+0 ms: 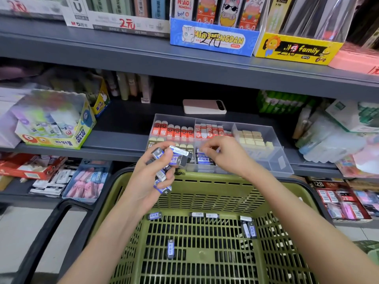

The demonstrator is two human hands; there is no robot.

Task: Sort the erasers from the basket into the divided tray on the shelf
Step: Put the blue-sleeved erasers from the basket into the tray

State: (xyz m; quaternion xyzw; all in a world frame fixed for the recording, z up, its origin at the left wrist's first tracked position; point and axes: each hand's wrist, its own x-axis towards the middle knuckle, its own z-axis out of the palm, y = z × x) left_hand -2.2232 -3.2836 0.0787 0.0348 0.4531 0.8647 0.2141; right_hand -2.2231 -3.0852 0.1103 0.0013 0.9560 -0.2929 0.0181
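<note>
I note the left hand gripping a cluster of blue-and-white wrapped erasers above the olive-green slotted plastic basket. The right hand, fingers curled and blurred, is over the clear divided plastic tray just ahead of it. I cannot tell whether it holds anything. Loose erasers lie in the basket beneath both wrists.

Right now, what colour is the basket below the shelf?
The basket is olive green; the head view shows it best.

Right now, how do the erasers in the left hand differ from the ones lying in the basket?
Held erasers: bunched together, gripped by the left hand, raised in front of the tray. Basket erasers: scattered singly or in pairs, lying flat on the basket floor. Shared: blue-and-white sleeves, same small block shape.
</note>
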